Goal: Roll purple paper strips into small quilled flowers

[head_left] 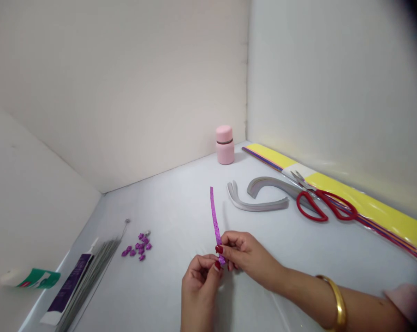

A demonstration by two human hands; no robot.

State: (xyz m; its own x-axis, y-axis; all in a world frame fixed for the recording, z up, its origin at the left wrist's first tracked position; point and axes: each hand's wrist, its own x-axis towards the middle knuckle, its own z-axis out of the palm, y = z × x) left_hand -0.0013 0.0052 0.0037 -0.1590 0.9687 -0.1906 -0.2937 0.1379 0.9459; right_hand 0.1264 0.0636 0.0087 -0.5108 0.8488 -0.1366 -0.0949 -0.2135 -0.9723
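A narrow purple paper strip (214, 216) with dark specks rises from between my fingers, its free end pointing away from me. My left hand (203, 281) pinches the strip's near end, where a small folded purple knot (222, 260) shows. Just above that, my right hand (245, 253) grips the strip between thumb and fingertips, a gold bangle on its wrist. Both hands are close together over the table. To the left lies a small group of purple folded stars (141, 245), with a silvery piece at its top edge.
Red-handled scissors (328, 205) rest at right on a long pack of yellow and coloured sheets (371, 203). Grey paper strips (260, 206) lie before them. A pink bottle (225, 146) stands at the back. At left are grey wires (91, 281), a purple tube (70, 286) and a green-and-white tube (38, 278).
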